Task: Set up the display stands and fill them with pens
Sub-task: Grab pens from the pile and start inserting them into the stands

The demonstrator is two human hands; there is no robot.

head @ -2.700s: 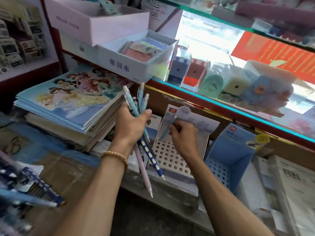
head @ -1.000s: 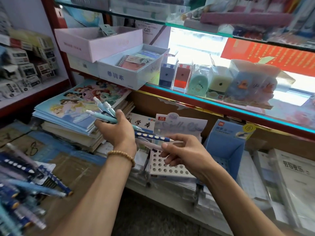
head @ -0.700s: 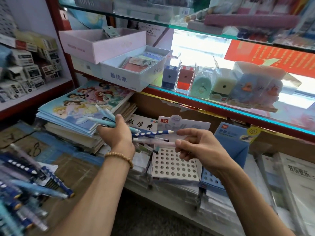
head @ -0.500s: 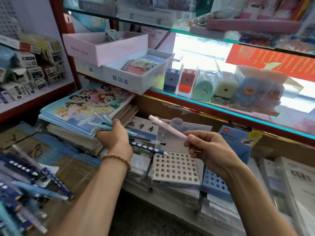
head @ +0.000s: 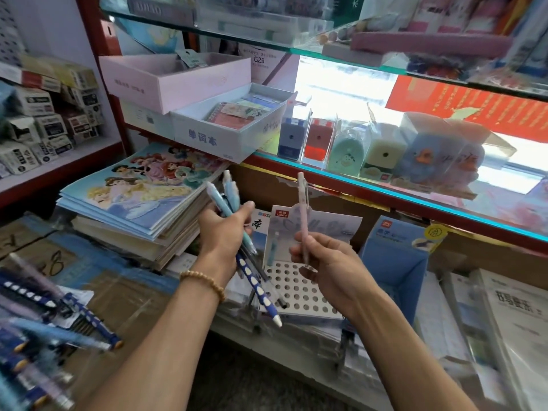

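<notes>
Right hand [head: 321, 262] fingers pinch pink pen [head: 303, 215] upright, tip down, likely for dropping into holed stand [head: 299, 292] just below. Left hand [head: 224, 232] grips spare pens [head: 237, 232] as supply.

"G25", perhaps, on white box [head: 268, 65].

I've got one pale pink pen [head: 302, 221] standing nearly upright, cap end up, above the white display stand [head: 299, 292], whose flat top is punched with rows of round holes under a printed back card. One light blue pen [head: 271, 247] stands in a hole at its back left. A bundle of pens [head: 237, 232], light blue and navy with white dots, slants beside it. The blue display stand [head: 394, 256] sits just right.
</notes>
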